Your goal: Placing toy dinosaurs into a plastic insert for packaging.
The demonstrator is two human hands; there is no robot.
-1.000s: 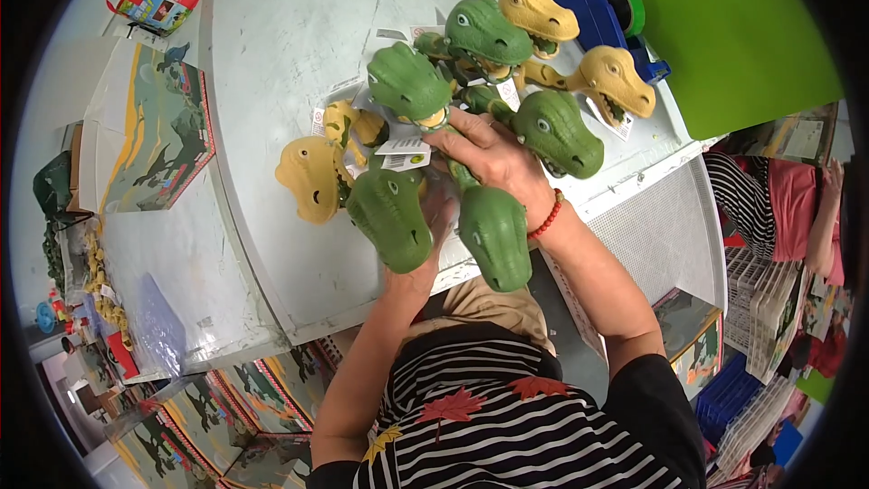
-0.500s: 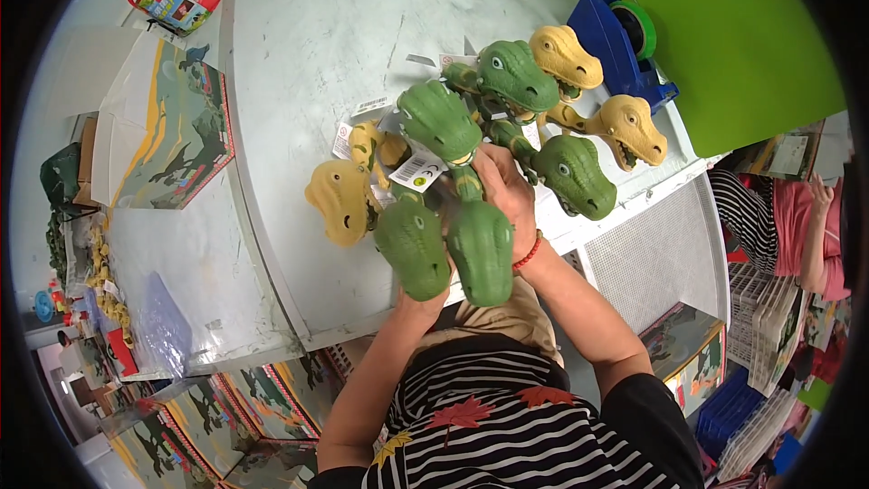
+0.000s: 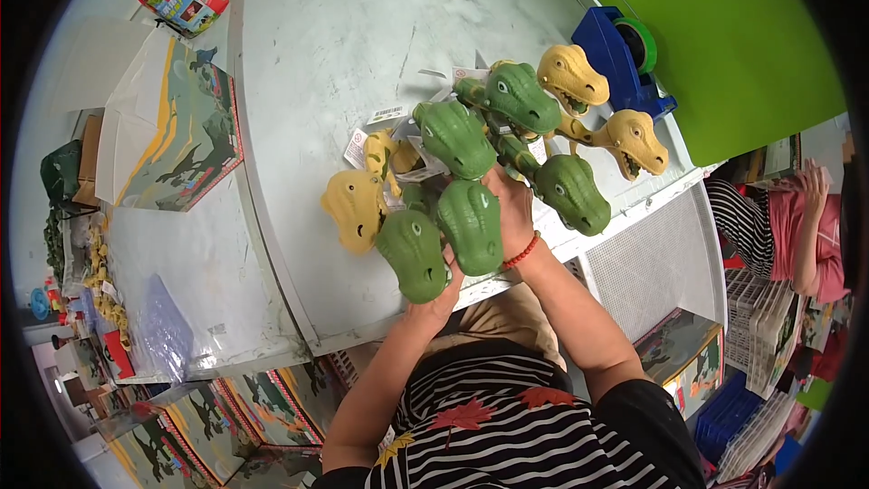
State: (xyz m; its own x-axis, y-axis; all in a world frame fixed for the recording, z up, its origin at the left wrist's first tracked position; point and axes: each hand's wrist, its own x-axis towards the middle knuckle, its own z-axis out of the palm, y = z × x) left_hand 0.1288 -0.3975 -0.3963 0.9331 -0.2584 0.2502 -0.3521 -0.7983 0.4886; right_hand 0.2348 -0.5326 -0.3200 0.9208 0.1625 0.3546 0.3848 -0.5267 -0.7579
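My left hand [image 3: 441, 292] grips 1 green dinosaur head [image 3: 412, 254], my right hand [image 3: 509, 208] grips another [image 3: 471, 225], above a scuffed grey table [image 3: 335, 54] beside a green wall [image 3: 742, 27].

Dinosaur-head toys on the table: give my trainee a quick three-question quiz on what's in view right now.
1. True or false: the right hand rests among the green dinosaur heads.
2. How many yellow dinosaur heads show on the grey table?
3. What stands by the green wall: A) blue tape dispenser, B) kettle, C) lamp?

Key: 1 true. 2 three. 3 A.
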